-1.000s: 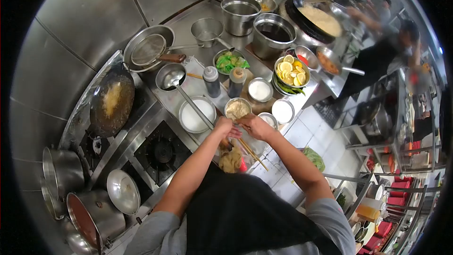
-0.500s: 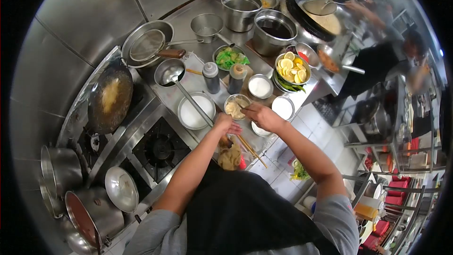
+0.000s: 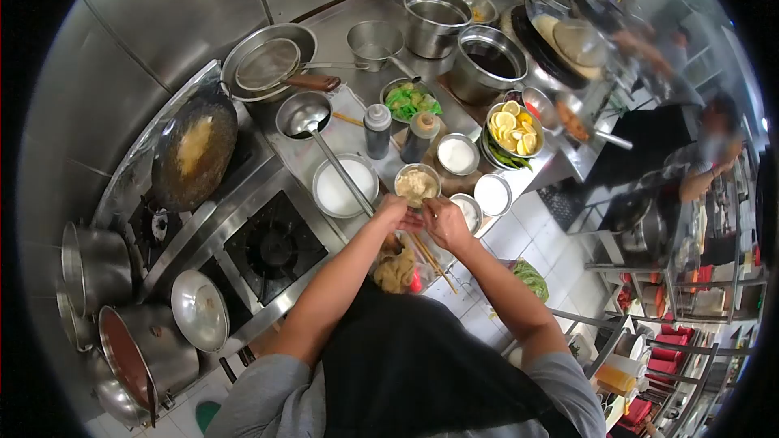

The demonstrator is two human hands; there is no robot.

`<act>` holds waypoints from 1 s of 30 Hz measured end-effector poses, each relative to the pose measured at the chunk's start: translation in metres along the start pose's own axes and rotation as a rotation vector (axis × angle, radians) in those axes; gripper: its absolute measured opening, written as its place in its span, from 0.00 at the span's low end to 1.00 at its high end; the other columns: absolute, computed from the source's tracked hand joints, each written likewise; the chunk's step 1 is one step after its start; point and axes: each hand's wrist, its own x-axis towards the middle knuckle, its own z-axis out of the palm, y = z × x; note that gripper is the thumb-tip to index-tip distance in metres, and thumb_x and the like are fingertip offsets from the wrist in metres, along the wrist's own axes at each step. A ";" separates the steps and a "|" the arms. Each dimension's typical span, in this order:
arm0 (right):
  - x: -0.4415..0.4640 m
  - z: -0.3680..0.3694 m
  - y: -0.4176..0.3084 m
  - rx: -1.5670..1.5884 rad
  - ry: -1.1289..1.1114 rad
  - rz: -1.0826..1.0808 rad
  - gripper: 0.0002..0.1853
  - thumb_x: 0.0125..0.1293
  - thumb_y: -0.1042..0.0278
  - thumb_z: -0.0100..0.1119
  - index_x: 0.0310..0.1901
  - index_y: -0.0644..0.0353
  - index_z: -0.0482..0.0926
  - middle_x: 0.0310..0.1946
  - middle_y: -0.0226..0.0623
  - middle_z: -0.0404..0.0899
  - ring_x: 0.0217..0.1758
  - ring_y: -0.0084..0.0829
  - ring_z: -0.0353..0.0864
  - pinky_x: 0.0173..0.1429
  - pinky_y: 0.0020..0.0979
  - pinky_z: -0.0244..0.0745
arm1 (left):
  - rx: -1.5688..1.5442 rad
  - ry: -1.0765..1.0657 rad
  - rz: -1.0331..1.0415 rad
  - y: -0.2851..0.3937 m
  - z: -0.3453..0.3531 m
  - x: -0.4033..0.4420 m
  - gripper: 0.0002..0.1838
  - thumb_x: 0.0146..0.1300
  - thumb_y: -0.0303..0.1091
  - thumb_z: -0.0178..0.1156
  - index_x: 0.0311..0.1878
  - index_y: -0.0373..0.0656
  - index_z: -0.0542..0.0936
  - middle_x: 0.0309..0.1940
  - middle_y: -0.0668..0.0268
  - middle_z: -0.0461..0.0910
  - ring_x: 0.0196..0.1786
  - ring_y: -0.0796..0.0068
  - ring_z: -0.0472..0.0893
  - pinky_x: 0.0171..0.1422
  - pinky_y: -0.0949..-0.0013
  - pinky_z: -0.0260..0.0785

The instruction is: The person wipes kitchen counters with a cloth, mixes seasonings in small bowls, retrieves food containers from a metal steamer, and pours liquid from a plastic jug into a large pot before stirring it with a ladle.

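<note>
My left hand is at the near edge of a small metal bowl of pale paste, fingers stretched toward the right. Close beside it, my right hand has its fingers drawn together in a pinch; whatever is between them is too small to make out. The handle of a ladle ends by my left wrist, its scoop resting on a pot. A bowl of white powder stands to the left. Chopsticks and a bag of brown stuff lie below my hands.
Two squeeze bottles stand behind the paste. Farther right are bowls of white contents and lemon slices. A gas burner and a wok are on the left. Another person works at the right.
My right hand has moved back from the paste bowl and come in beside my left hand. My left hand has shifted slightly toward the bowl. The head view has turned a little.
</note>
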 end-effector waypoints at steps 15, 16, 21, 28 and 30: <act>0.033 -0.012 0.007 -0.177 -0.065 0.098 0.12 0.59 0.66 0.49 0.27 0.66 0.77 0.20 0.51 0.77 0.25 0.49 0.79 0.35 0.43 0.75 | -0.050 -0.063 0.042 -0.001 0.005 0.001 0.15 0.64 0.28 0.37 0.48 0.26 0.65 0.29 0.42 0.76 0.30 0.45 0.81 0.31 0.49 0.79; 0.036 -0.021 0.006 -0.034 -0.078 0.162 0.11 0.59 0.67 0.49 0.30 0.66 0.78 0.20 0.51 0.77 0.24 0.50 0.78 0.35 0.42 0.75 | -0.019 -0.050 0.028 0.001 0.005 0.001 0.16 0.65 0.29 0.35 0.48 0.25 0.65 0.31 0.41 0.76 0.31 0.45 0.82 0.32 0.51 0.79; 0.054 -0.056 -0.003 0.072 -0.151 0.105 0.09 0.58 0.71 0.49 0.33 0.67 0.78 0.26 0.51 0.79 0.30 0.50 0.79 0.38 0.41 0.74 | 0.034 -0.031 -0.001 0.001 0.007 -0.001 0.18 0.66 0.30 0.32 0.48 0.25 0.65 0.32 0.41 0.77 0.30 0.46 0.82 0.31 0.53 0.80; 0.014 -0.025 0.030 -0.108 -0.225 -0.172 0.08 0.57 0.73 0.52 0.37 0.66 0.77 0.30 0.50 0.77 0.35 0.50 0.76 0.40 0.41 0.72 | 0.059 -0.046 0.011 0.002 0.006 0.000 0.19 0.66 0.31 0.32 0.49 0.23 0.63 0.35 0.39 0.77 0.33 0.45 0.82 0.35 0.51 0.79; 0.010 -0.026 0.021 -0.027 -0.171 -0.107 0.08 0.59 0.73 0.52 0.37 0.67 0.77 0.29 0.50 0.78 0.34 0.51 0.76 0.38 0.41 0.72 | 0.063 -0.049 0.003 0.003 0.006 0.000 0.19 0.66 0.31 0.32 0.49 0.23 0.63 0.36 0.39 0.76 0.34 0.45 0.82 0.35 0.50 0.79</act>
